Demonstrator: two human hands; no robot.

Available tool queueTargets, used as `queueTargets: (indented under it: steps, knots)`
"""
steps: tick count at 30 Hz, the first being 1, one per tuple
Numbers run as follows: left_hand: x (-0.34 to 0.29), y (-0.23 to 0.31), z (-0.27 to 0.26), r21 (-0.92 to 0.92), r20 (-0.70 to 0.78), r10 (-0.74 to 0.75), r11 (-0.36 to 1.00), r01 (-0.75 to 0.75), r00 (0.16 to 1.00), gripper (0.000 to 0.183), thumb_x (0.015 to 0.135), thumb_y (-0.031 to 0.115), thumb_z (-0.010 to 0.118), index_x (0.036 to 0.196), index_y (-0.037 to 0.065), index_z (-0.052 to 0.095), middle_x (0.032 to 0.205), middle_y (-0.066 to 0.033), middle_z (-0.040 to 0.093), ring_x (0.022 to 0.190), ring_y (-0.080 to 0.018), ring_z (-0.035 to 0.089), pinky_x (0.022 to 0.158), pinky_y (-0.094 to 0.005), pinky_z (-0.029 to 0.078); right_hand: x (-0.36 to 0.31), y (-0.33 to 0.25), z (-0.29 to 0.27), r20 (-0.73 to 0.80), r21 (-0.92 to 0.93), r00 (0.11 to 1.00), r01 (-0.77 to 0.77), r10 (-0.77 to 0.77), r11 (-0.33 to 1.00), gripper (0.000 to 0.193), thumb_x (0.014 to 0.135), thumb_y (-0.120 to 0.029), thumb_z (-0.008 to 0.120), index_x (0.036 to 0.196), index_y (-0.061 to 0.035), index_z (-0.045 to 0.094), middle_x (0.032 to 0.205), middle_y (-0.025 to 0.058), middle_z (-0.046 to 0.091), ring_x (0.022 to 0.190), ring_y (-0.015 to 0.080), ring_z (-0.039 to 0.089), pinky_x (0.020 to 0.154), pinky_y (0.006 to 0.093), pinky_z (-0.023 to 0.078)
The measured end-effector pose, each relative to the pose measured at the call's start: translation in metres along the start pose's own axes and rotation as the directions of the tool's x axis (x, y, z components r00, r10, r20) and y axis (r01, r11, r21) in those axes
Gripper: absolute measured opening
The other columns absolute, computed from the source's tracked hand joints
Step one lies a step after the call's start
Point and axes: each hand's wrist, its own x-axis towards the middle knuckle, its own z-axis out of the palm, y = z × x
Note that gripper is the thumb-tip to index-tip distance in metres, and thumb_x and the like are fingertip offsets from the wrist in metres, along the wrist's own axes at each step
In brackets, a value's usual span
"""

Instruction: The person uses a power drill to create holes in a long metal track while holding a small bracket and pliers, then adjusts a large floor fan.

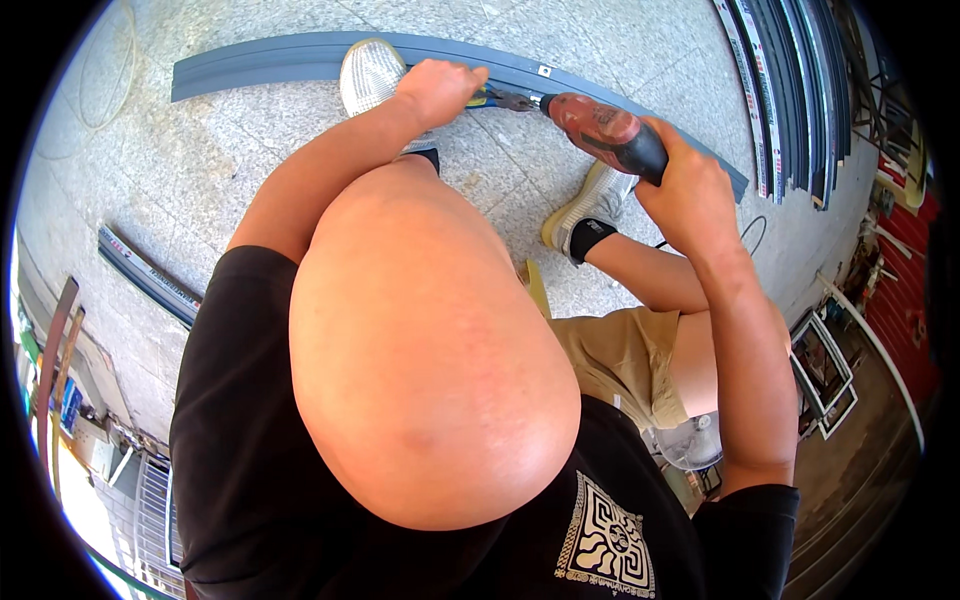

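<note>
A long grey metal profile point(255, 65) lies across the tiled floor at the top of the view. My left hand point(438, 92) is closed around the handles of pliers point(512, 101), whose blue and yellow grips show in part. The pliers' jaws point right and meet the tip of a red and black power drill point(605, 132). My right hand point(690, 190) grips that drill from behind, with its nose pointing left over the profile. Whatever small piece sits between the jaws and the drill tip is too small to make out.
My left shoe point(372, 78) rests on the profile; my other shoe point(590, 205) stands near its right part. Stacked long profiles point(785, 100) lie at the upper right, others point(150, 275) at the left. Window-like frames point(825, 370) lean at the right. My raised knee point(430, 340) fills the middle.
</note>
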Motion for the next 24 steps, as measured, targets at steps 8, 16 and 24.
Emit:
queueTargets:
  steps: [8, 16, 24]
  knots:
    - [0.004, -0.001, 0.003, 0.002, 0.009, 0.022, 1.0, -0.022, 1.0, 0.028, 0.092, 0.004, 0.068, 0.119, 0.007, 0.063, 0.103, -0.0183, 0.08, 0.094, -0.0391, 0.079, 0.078, -0.0509, 0.065, 0.003, 0.006, -0.003, 0.01, 0.009, 1.0, 0.0, 0.0, 1.0, 0.061, 0.085, -0.011, 0.074, 0.144, -0.0196, 0.065, 0.105, 0.0201, 0.081, 0.099, 0.0432, 0.077, 0.091, 0.0529, 0.061]
    - [0.005, -0.001, 0.006, 0.036, 0.032, 0.014, 0.999, -0.015, 0.999, 0.031, 0.089, 0.0, 0.068, 0.118, 0.006, 0.058, 0.1, -0.0197, 0.078, 0.094, -0.0409, 0.078, 0.077, -0.0522, 0.063, 0.005, 0.011, -0.003, 0.029, 0.014, 1.0, -0.005, 0.005, 1.0, 0.058, 0.086, -0.013, 0.075, 0.143, -0.018, 0.067, 0.106, 0.0181, 0.081, 0.1, 0.0415, 0.077, 0.089, 0.0519, 0.062]
    - [0.005, -0.002, 0.006, 0.059, 0.02, 0.028, 0.998, -0.029, 0.999, 0.03, 0.09, 0.0, 0.068, 0.117, 0.006, 0.057, 0.099, -0.0211, 0.077, 0.093, -0.0418, 0.078, 0.076, -0.0527, 0.063, 0.005, 0.017, 0.003, 0.021, 0.016, 1.0, -0.002, 0.002, 1.0, 0.059, 0.087, -0.015, 0.076, 0.145, -0.0167, 0.065, 0.107, 0.0185, 0.081, 0.101, 0.0406, 0.077, 0.091, 0.0514, 0.062]
